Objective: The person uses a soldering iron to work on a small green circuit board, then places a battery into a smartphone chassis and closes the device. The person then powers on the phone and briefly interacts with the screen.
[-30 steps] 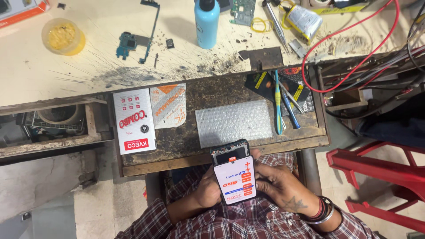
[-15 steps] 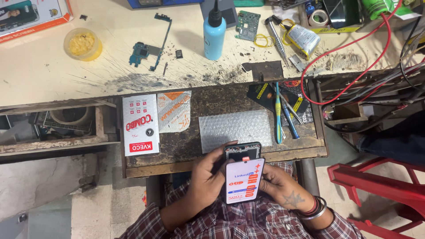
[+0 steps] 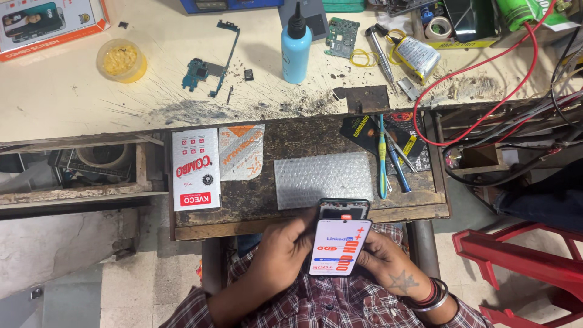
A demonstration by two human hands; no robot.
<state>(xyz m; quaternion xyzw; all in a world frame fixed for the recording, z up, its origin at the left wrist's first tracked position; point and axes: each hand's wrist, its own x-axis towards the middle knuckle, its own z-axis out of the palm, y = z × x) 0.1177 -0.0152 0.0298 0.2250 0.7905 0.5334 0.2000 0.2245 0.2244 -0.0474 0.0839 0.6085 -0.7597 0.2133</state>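
Observation:
A white card-shaped packet (image 3: 339, 248) with red and blue print lies on top of a dark phone (image 3: 344, 209), and both are held over my lap at the front edge of the worn wooden pull-out board (image 3: 291, 152). My left hand (image 3: 280, 252) grips their left side with the thumb on the packet's edge. My right hand (image 3: 388, 267), with a star mark and bangles at the wrist, holds the right side from below.
On the board lie a bubble-wrap sheet (image 3: 322, 179), a white screen-guard box (image 3: 194, 169), a torn sachet (image 3: 241, 152) and a blue tool (image 3: 382, 158). The bench above holds a blue bottle (image 3: 296, 42), circuit boards (image 3: 206, 70), a yellow cup (image 3: 121, 61) and red wire (image 3: 486, 73). Red stool (image 3: 522, 267) at right.
The view has shifted so the bench sits higher and closer. Both hands stay on the phone and packet, which have tilted slightly and moved a little toward the board's edge.

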